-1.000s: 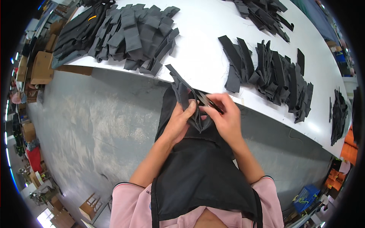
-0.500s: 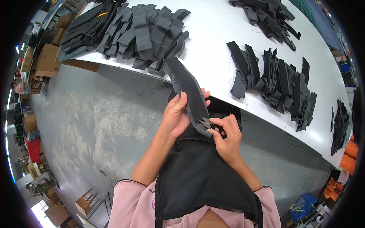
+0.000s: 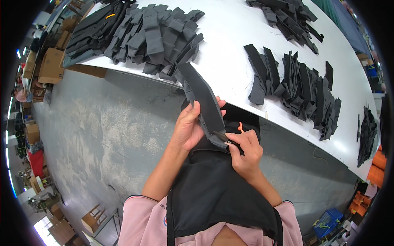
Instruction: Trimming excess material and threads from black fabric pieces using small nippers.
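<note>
Writing first: small dark lettering (image 3: 163, 205) on the chest of the pale pink short-sleeved shirt (image 3: 141, 217), just above a round emblem (image 3: 165, 221) with red and blue in it, partly covered by the edge of the black cloth apron (image 3: 221, 192). Too small to make out.

Piece in work: a long, flat, charcoal-to-black fabric strip (image 3: 203, 102), layered. Broad upper face smooth and matte; paler grey folds show along its left edge and at the lower end, which curves toward the right. Held aslant in front of the white counter (image 3: 225, 53), upper end overlapping the counter's edge in view, near a heap of dark grey fabric strips (image 3: 154, 37). Touching the heap or not: cannot tell.

Left hand (image 3: 191, 125): grasping the strip, thumb on the left edge, fingertips showing past the right.

Right hand (image 3: 246, 149): closed around small dark-handled metal snips (image 3: 222, 135), blades at the strip's lower end. Handle mostly hidden. A thin orange-red piece (image 3: 240, 127) sticks up beyond the knuckles.

Also on the counter: a second heap of dark strips (image 3: 297, 84), right; folded black bags (image 3: 92, 33), far left, with an orange tab (image 3: 110, 16).
</note>
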The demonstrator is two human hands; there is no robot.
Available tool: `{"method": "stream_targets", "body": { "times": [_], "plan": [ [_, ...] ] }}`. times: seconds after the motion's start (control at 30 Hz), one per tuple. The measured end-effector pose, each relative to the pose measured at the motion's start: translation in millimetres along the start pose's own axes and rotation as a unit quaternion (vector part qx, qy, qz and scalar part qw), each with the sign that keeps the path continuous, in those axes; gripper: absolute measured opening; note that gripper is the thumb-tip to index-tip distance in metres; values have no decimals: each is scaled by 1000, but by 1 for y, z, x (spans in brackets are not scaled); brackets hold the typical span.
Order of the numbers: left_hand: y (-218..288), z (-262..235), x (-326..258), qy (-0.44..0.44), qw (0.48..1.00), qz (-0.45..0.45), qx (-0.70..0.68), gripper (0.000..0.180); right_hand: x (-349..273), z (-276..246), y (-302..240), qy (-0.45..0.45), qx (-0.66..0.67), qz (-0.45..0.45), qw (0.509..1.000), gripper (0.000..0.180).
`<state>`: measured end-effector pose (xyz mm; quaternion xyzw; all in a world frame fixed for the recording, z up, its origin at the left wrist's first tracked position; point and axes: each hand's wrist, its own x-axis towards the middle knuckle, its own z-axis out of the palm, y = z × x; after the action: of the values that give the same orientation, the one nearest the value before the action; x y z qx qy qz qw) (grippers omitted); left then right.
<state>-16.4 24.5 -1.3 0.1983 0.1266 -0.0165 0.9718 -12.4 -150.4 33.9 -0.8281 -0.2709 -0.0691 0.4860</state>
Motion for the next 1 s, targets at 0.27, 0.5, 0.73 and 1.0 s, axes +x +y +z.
{"method": "stream_targets", "body": {
  "times": [0.27,0.5,0.73,1.0],
  "plan": [
    [3,2,0,-23,1000,-7,-19,47,9,-1,-3,-21,25,-7,999,27],
    [1,2,-6,-49,998,-31,11,50,30,2,6,-53,42,61,996,24],
    [-3,1,-9,-43,998,-43,-5,49,35,12,10,-74,-11,-12,997,26],
    [-5,3,-8,-10,999,-40,-28,43,26,9,12,-10,-52,-61,997,25]
  ]
}}
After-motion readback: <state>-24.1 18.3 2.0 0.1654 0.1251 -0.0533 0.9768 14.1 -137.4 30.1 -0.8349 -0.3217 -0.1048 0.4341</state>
